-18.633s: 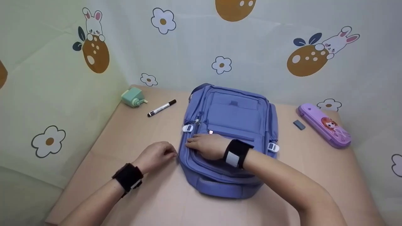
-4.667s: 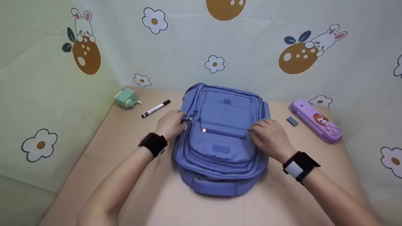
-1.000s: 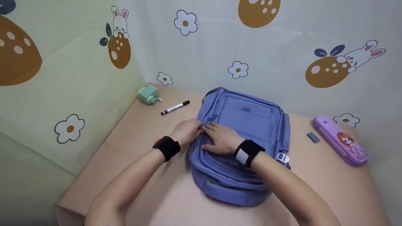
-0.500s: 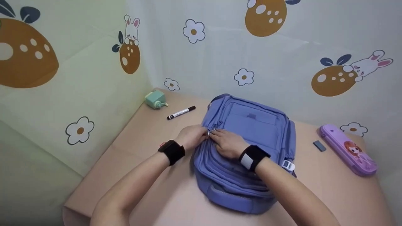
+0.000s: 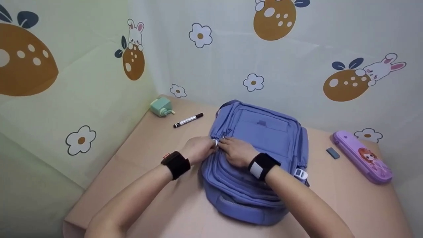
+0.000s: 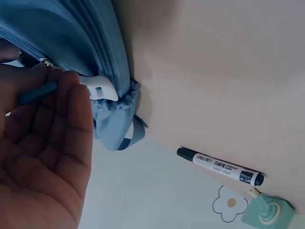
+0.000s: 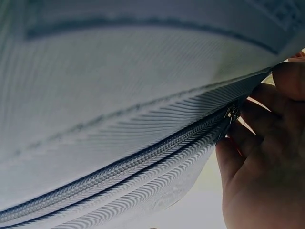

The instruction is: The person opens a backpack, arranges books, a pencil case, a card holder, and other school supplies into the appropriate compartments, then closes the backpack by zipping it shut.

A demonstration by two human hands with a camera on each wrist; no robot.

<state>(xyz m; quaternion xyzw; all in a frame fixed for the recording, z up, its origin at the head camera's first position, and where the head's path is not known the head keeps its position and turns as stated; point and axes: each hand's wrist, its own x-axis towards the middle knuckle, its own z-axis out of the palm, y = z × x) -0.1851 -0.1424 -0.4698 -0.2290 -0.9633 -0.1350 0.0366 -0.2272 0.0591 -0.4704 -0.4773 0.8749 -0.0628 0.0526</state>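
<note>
Both hands are meeting at a zipper on the blue backpack.

The backpack is lying flat mid-bench. The left hand is pinching a zipper pull, fingers curled beside the white buckle. The right hand is gripping the zipper slider with fingers closed together. A marker, green sharpener, eraser and purple pencil case are lying nearby.

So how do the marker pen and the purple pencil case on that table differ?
The marker pen is thin, white with black ends, and lies left of the backpack; the purple pencil case is broad and flat, carries a cartoon girl, and lies to its right. The marker slants up to the right, the case down to the right. Both lie flat, untouched by either hand.
</note>
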